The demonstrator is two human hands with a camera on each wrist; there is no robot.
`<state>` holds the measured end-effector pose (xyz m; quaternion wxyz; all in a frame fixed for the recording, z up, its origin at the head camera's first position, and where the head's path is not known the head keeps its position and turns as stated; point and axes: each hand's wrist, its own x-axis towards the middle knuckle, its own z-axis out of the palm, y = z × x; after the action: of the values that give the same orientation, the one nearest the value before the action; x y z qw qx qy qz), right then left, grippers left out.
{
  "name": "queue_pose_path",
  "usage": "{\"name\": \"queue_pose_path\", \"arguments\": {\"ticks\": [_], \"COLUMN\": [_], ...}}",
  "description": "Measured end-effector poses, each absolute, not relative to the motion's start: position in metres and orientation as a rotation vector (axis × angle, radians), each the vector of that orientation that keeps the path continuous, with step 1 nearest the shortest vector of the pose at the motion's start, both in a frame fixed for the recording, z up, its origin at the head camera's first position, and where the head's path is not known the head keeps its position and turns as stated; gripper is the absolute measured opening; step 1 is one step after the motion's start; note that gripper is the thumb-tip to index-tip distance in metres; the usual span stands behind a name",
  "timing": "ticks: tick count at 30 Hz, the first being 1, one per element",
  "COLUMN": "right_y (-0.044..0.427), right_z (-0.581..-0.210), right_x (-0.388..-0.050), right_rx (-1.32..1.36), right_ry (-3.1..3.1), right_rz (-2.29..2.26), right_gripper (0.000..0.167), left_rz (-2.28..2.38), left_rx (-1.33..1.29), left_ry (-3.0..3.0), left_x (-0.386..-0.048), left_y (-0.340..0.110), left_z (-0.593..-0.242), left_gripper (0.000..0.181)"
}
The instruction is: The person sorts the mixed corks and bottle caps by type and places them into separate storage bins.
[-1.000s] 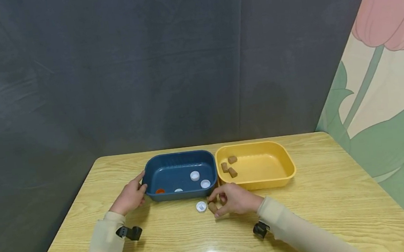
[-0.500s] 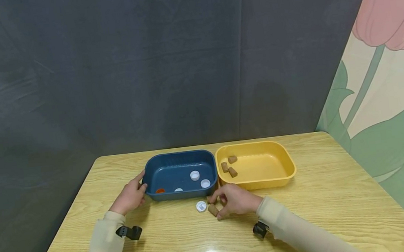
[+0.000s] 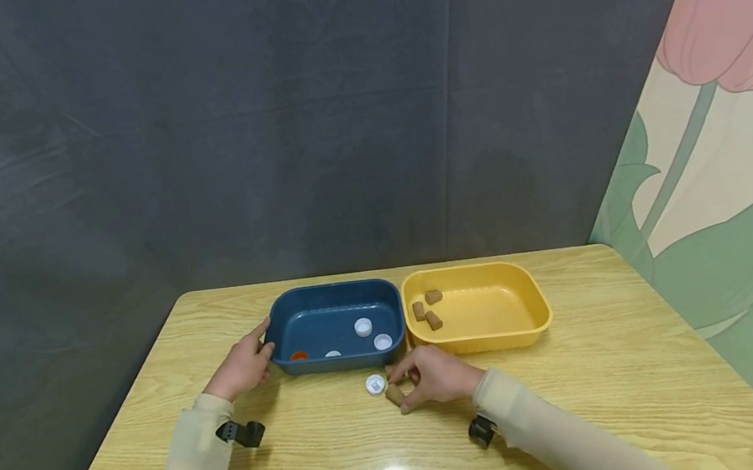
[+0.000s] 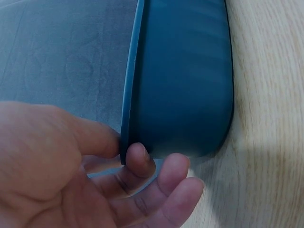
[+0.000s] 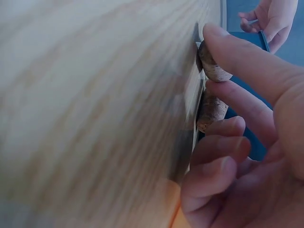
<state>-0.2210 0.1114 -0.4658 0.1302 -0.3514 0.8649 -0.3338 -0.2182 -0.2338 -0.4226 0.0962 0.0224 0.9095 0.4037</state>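
My left hand [image 3: 242, 366] holds the left end of the blue bin [image 3: 338, 364]; in the left wrist view its thumb and forefinger pinch the rim [image 4: 129, 90]. In front of the bins my right hand [image 3: 438, 372] has thumb and forefinger at either end of a cork [image 3: 395, 395] on the table. The right wrist view shows this cork [image 5: 214, 64] between the two fingertips. A second cork [image 5: 213, 111] lies beside it, partly hidden by the fingers. Just left of the corks sits a white bottle cap [image 3: 375, 384].
Inside the blue bin are white caps [image 3: 363, 327] and an orange cap [image 3: 298, 356], some partly hidden by the front wall. The yellow bin [image 3: 498, 342] stands against its right side and holds three corks [image 3: 434, 320]. A dark curtain [image 3: 311, 135] hangs behind the table [image 3: 317, 456].
The near cork has shifted slightly left and toward the table's front, turning a little. My right thumb and fingers have moved slightly with it. The left hand and both bins stay in place.
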Motion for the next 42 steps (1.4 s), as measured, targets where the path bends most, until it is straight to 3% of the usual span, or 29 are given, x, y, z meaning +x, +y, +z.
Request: {"name": "queue_pose_path", "arguments": {"ticks": [9,15,33,42], "right_y": [0.112,0.113,0.134,0.152], "right_z": [-0.467,-0.458,-0.416,-0.393], "right_x": [-0.221,-0.219,-0.222,-0.237], "right_rx": [-1.008,-0.991,-0.979,-0.822], "right_ry": [2.493,2.489,2.568,2.609], "right_rz": [-1.012,-1.034,-1.130,-1.161], "right_gripper": [0.031,0.035,0.032,0.031], "left_rz": [1.193,1.185,1.154,1.171], "left_rx": [0.075,0.076,0.074,0.071], "left_ry": [2.691,2.699,2.711,2.701], "left_x": [-0.220,-0.221,-0.221,-0.222], "left_y": [-0.234,-0.234,-0.235,-0.235], "left_z": [-0.423,-0.422,-0.422,-0.424], "left_gripper": [0.057,0.058,0.057,0.057]}}
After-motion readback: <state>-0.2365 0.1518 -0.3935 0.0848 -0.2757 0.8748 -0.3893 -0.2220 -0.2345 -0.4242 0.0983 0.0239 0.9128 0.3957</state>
